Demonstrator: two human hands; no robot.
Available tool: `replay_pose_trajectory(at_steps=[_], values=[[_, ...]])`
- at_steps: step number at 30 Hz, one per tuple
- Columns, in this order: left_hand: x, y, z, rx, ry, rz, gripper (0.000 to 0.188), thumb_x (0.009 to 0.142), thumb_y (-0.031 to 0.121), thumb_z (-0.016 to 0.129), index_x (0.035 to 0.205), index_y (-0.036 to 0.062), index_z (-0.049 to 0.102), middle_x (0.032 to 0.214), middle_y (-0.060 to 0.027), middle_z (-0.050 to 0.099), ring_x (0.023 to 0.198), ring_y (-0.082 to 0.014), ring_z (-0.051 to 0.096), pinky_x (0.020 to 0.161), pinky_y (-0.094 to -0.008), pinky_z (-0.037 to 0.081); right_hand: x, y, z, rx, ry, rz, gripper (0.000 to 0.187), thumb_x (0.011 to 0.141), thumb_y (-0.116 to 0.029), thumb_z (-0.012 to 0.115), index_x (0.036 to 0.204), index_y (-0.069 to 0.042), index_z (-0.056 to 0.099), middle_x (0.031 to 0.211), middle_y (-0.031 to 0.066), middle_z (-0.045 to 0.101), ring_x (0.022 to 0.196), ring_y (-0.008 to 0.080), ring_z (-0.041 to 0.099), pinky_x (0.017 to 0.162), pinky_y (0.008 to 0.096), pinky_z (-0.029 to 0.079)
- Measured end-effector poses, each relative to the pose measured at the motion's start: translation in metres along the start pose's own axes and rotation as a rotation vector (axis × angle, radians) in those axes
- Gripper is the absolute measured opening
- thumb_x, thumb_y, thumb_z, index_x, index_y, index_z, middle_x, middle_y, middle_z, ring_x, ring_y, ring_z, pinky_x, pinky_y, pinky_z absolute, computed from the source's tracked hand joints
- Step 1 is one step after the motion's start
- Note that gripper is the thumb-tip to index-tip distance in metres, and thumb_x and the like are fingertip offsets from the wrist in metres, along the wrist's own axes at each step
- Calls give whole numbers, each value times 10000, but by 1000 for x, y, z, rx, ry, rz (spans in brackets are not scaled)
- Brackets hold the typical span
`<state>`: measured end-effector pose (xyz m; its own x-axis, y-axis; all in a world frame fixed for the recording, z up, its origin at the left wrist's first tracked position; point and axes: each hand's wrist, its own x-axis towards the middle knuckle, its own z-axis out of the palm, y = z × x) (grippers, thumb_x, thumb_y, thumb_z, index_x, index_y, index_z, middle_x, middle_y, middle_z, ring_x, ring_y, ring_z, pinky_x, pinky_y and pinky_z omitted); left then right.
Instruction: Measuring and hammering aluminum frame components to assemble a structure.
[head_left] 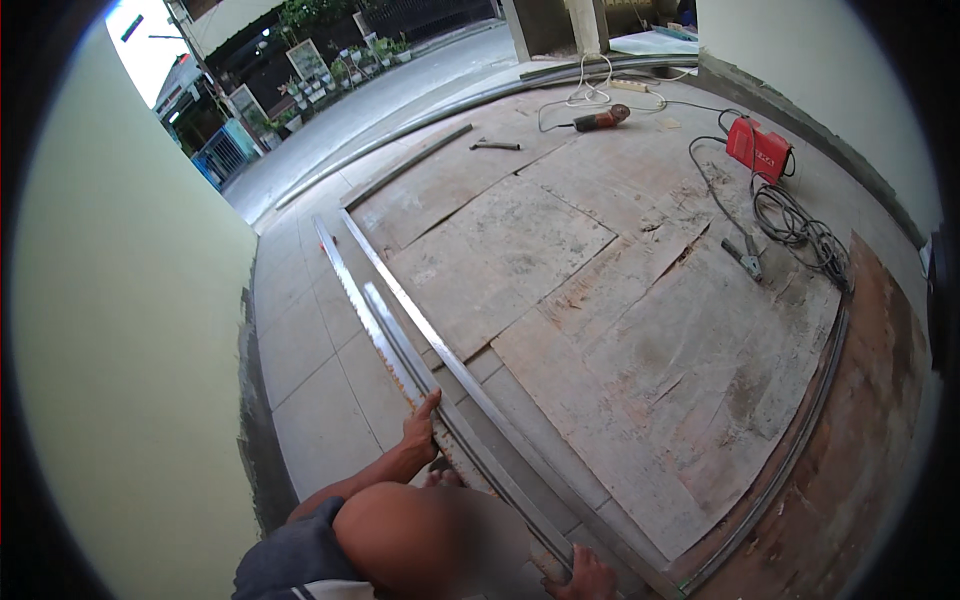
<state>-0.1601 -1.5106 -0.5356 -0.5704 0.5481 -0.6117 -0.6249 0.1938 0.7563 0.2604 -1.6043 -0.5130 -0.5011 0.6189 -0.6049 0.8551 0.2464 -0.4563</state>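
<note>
My left hand [422, 428] grips a long grey steel bar [385, 325] that lies on the tiled floor and runs away toward the upper left. Near the bottom edge my right hand [588, 578] holds the near end of the same bar. A second long steel bar [455, 365] lies just to its right, almost parallel and close against it. My bent knee [400, 530] sits between my two hands, partly hiding my left forearm.
Worn plywood sheets [600, 330] cover the floor to the right. On them lie an angle grinder [600, 118], a hammer [495, 146], a red welding machine [758, 148] with coiled cables [800, 235] and a clamp [742, 258]. A pale wall [130, 330] stands at left. More bars [410, 165] lie far off.
</note>
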Motion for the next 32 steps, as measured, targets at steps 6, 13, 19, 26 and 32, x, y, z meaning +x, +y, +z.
replay_pose_trajectory(at_steps=[6,13,19,26,32], values=[[58,-14,-70,-132,40,-2,495,870,423,757,1214,97,614,1109,-123,695,977,-319,672,919,-495,556,40,-26,19,-110,51,-104,960,829,-606,670,1490,4,336,1331,221,576,1179,360,610,960,475,517],[74,-33,-84,-128,166,-82,650,804,435,831,1195,-38,617,1065,-140,695,948,-281,681,882,-450,577,55,-45,29,-131,-39,11,957,815,-518,732,1512,-14,313,1353,206,574,1213,359,593,999,471,500],[111,-33,-116,617,206,-134,1088,713,724,759,1291,-174,553,1286,-258,627,1136,-341,635,995,-414,478,73,-35,31,-132,22,-24,981,752,-517,781,1466,-20,328,1373,201,530,1239,348,564,979,479,500],[51,67,-70,1651,-143,-194,847,853,802,490,876,-7,741,721,-167,721,668,-273,723,718,-381,563,67,-35,25,-166,467,-219,721,767,-435,796,1294,-23,527,1164,206,625,1034,375,650,856,451,559],[55,84,30,1728,-342,509,608,847,560,714,770,-43,721,705,-167,719,692,-297,717,711,-421,565,21,41,-34,551,963,237,622,838,-357,764,1314,-23,543,1156,242,639,1098,381,629,945,432,522]])
